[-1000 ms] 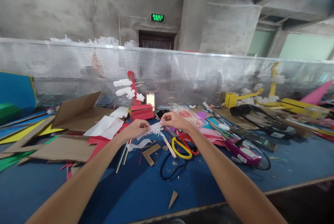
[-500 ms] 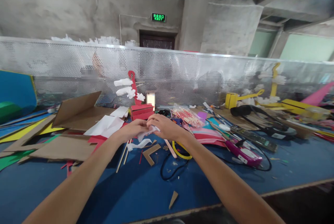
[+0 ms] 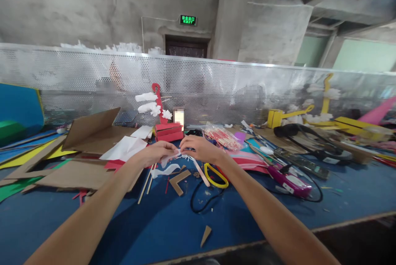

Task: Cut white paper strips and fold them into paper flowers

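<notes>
My left hand (image 3: 158, 152) pinches thin white tissue paper (image 3: 168, 160), which hangs a little below its fingers. Close beside it, the fingertips of my right hand (image 3: 200, 149) are closed on the other end of the same paper. Narrow white strands (image 3: 191, 158) stick out under my right fingers. Just beyond the hands sits a red cardboard box (image 3: 168, 133) with an upright red strip (image 3: 157, 102) that carries white fluffy pieces. Below the hands lie a torn white strip (image 3: 165, 171), a flat wooden stick (image 3: 203, 176) and yellow-handled scissors (image 3: 223, 186).
Cardboard sheets (image 3: 76, 174) and white paper (image 3: 125, 148) lie to the left. A bag of red-tipped sticks (image 3: 224, 138), a magenta device (image 3: 289, 180) and a black strap (image 3: 293, 133) are on the right. A perforated metal screen (image 3: 210, 92) runs along the back.
My hands have moved slightly apart, and my right hand has turned. White strands now show beneath it. More of the scissors' yellow handle is visible.
</notes>
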A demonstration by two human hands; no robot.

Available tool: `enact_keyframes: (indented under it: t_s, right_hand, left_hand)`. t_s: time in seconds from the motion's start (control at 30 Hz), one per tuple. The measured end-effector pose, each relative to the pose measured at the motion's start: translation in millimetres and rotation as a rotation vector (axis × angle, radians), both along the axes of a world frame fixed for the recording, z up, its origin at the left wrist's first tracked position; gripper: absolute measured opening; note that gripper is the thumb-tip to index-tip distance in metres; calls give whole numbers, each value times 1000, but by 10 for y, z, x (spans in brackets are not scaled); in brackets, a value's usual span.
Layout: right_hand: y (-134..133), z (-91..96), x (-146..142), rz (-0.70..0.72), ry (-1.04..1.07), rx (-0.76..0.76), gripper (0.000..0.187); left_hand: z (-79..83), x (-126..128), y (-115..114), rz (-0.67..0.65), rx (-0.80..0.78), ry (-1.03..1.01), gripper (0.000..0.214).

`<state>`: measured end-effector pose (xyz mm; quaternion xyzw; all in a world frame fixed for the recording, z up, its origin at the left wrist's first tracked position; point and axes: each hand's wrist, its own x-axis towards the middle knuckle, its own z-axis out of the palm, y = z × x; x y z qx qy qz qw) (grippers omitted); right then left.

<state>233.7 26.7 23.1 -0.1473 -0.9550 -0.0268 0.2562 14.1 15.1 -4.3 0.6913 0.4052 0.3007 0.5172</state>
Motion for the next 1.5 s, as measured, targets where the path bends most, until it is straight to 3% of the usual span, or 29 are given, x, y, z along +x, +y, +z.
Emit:
enact_keyframes:
  t_s: [0.27, 0.73, 1.0, 1.17, 1.27, 1.5]
  right_hand:
    - [28, -5, 0, 7, -57, 0, 17]
    - [35, -23, 15, 13, -90, -35, 17]
    - [20, -66, 1, -32, -61, -125, 37]
    - [30, -71, 6, -103, -65, -115, 25]
    - [38, -62, 18, -73, -73, -74, 16]
    - [46, -22, 30, 0, -57, -41, 19]
  left_hand:
    - [-18, 25, -33, -1, 119, 110, 33]
    - [46, 44, -84, -24, 32, 81, 30]
    - [68, 40, -91, -32, 32, 41, 35]
    - [36, 26, -54, -12, 70, 39, 32]
    - [30, 21, -53, 5, 87, 66, 33]
    - [-2, -4, -19, -34, 108, 122, 31]
